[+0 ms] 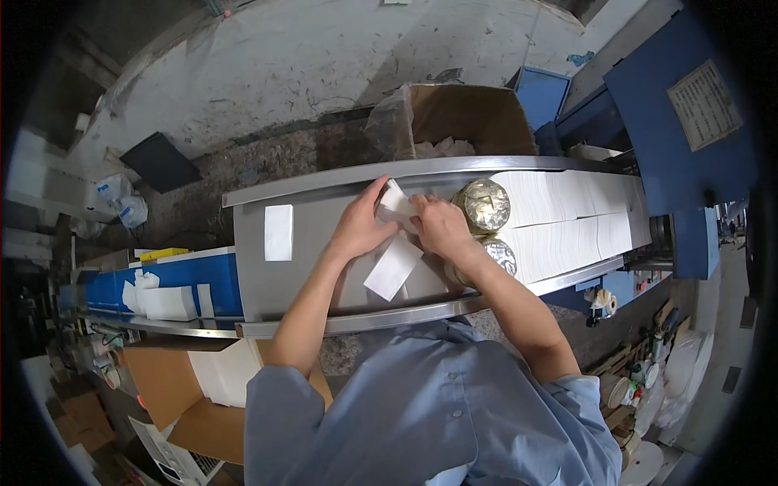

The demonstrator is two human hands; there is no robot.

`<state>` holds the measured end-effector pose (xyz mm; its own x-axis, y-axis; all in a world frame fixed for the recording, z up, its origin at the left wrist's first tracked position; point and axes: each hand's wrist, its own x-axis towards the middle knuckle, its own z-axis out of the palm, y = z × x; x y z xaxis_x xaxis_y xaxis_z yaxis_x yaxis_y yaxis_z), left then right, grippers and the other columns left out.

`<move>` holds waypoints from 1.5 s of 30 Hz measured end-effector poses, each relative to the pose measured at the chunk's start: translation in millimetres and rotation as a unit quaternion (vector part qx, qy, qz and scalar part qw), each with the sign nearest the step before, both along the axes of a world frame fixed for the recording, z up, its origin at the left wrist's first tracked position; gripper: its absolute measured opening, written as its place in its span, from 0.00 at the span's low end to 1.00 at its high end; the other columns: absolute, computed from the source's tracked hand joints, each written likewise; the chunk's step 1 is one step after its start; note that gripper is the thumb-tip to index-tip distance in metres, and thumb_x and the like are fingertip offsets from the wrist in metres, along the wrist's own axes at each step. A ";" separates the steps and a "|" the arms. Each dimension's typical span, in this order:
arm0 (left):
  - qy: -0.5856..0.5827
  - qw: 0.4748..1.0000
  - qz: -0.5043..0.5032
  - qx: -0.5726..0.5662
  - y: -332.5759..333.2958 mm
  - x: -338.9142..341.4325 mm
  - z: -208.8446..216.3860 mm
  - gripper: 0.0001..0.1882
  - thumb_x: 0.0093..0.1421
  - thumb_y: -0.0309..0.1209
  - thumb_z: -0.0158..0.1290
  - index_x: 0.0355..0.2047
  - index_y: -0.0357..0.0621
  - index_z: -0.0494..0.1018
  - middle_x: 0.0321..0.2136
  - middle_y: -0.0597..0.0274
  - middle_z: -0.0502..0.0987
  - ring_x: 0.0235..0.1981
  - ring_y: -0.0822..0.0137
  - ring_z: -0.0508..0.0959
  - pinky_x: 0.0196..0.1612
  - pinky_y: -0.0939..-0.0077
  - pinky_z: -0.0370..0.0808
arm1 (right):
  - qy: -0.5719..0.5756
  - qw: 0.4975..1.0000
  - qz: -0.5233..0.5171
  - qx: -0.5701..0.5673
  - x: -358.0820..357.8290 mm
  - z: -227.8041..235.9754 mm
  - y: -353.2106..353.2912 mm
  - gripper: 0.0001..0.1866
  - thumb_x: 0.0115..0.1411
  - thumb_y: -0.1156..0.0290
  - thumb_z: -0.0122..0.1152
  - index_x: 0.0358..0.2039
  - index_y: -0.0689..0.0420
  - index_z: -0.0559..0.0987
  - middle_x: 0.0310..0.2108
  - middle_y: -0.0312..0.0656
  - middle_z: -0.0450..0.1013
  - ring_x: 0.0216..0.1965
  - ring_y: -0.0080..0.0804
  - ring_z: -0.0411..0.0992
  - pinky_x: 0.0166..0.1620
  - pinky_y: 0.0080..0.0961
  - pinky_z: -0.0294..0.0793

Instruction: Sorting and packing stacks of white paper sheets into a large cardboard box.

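Observation:
My left hand (362, 224) curves around the left side of a small stack of folded white paper (394, 199), its thumb toward the near end. From the other side, my right hand (442, 227) presses bent fingers on the same stack. Just below the hands, another white paper bundle (394, 267) lies at a slant on the metal table (320, 212). A third white bundle (279, 232) rests farther left. Beside my right hand stand two round, gold, shiny wrapped weights or tins (488, 204), the nearer one partly behind my wrist.
Two long rows of upright white paper (567, 215) fill the table's right end. Raised metal rails (405, 168) edge the table. Behind is an open carton (474, 105); at near left, another open carton (166, 377). A blue belt (223, 279) carries loose white paper. Blue machinery (648, 97) stands right.

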<state>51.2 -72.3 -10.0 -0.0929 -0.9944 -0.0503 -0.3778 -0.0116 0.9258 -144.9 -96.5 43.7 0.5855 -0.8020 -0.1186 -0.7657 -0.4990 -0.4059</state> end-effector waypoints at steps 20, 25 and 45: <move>-0.128 0.989 -0.013 -0.077 9.5 6.3 -3.5 0.29 0.51 0.29 0.66 0.53 0.40 0.70 0.50 0.48 0.76 0.51 0.47 0.78 0.54 0.58 0.76 | -0.058 0.995 -0.035 0.076 -0.6 7.0 -2.6 0.38 0.47 0.72 0.75 0.58 0.65 0.70 0.52 0.64 0.73 0.52 0.60 0.75 0.56 0.44 0.75; -0.087 0.992 0.025 -0.093 15.5 5.3 -14.0 0.31 0.57 0.22 0.59 0.62 0.42 0.66 0.61 0.47 0.69 0.63 0.46 0.71 0.60 0.58 0.73 | -0.042 0.985 -0.125 0.108 0.1 7.8 -1.3 0.42 0.46 0.73 0.76 0.62 0.65 0.67 0.57 0.64 0.69 0.56 0.60 0.72 0.58 0.44 0.74; -0.128 0.985 0.040 -0.107 23.4 -5.0 -6.4 0.38 0.50 0.26 0.66 0.62 0.40 0.65 0.54 0.46 0.71 0.56 0.46 0.74 0.59 0.57 0.73 | -0.309 0.861 -0.253 0.315 -7.3 -44.7 7.3 0.59 0.58 0.66 0.74 0.74 0.70 0.40 0.69 0.61 0.58 0.66 0.43 0.64 0.67 0.32 0.63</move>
<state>46.3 -49.0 -16.4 -0.0262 -0.9883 0.1505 -0.6054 0.1355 0.7843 -152.3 -89.2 -1.0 0.2871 -0.8633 -0.4151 -0.3611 0.3039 -0.8816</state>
